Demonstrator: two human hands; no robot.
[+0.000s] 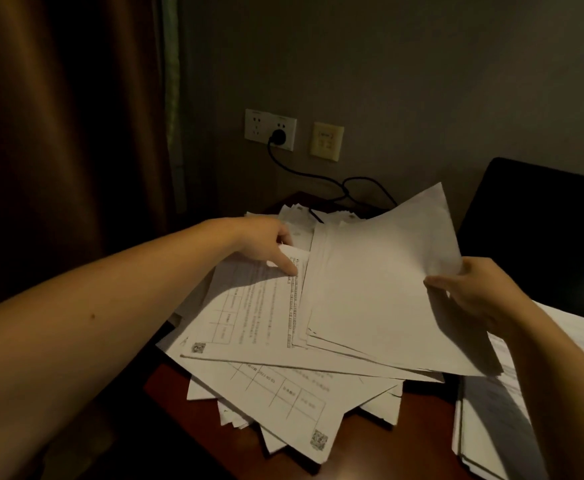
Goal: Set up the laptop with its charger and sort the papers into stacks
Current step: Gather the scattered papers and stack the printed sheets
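A loose heap of printed papers (269, 386) covers the dark wooden desk (169, 382). My right hand (474, 292) grips the right edge of a bundle of blank-faced sheets (377, 292), lifted and tilted over the heap. My left hand (266, 244) reaches into the far side of the heap, thumb pressed on a printed form (249, 313), its fingers tucked out of sight behind the sheets. The open laptop's dark screen (540, 237) stands at the right. A black charger plug (278, 136) sits in the wall socket, and its cable (335, 183) runs down behind the papers.
A second stack of papers (498, 424) lies at the right front of the desk. A brown curtain (68, 133) hangs at the left. A yellowed wall plate (327, 140) is beside the white socket panel (259, 128).
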